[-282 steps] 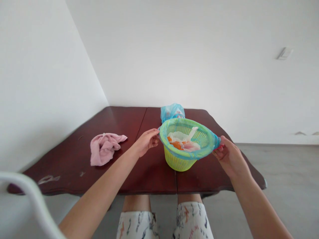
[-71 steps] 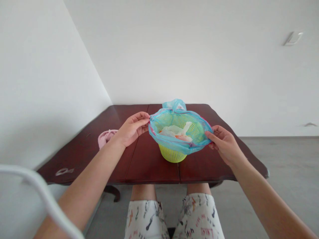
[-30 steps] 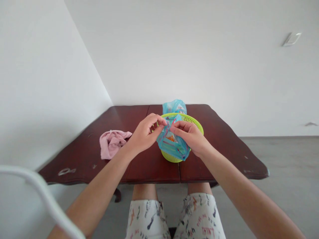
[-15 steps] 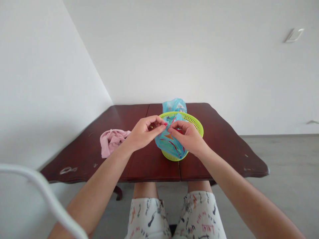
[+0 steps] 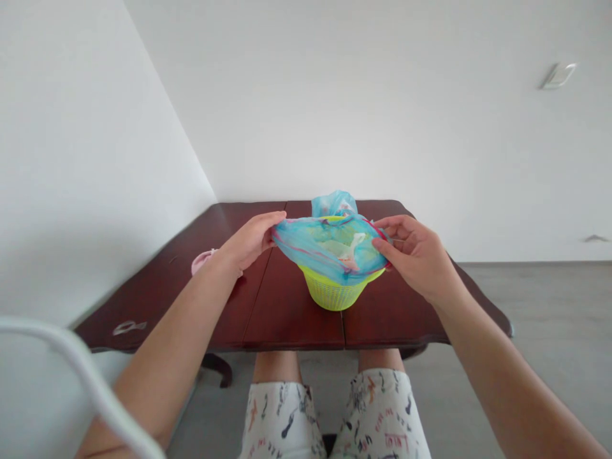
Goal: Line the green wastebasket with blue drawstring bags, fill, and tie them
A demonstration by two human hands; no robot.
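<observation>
A thin blue plastic bag with a pinkish-red drawstring is stretched wide across the top of a yellow-green plastic basket. My left hand grips the bag's left edge, its fingers partly hidden behind the film. At the right edge, my right hand pinches the bag's rim near the red string between thumb and fingers. Something whitish and crumpled shows inside the bag's mouth. The basket stands upright on the dark red wooden table.
Behind the basket sits another blue plastic bag with something in it. A pink cloth lies left, mostly covered by my left forearm. A white cable-like curve crosses the lower left. White walls border the table at the back and left.
My hands have moved apart, left and right, from a pinch close together above the basket. The bag, bunched before, is now spread open across the basket's rim.
</observation>
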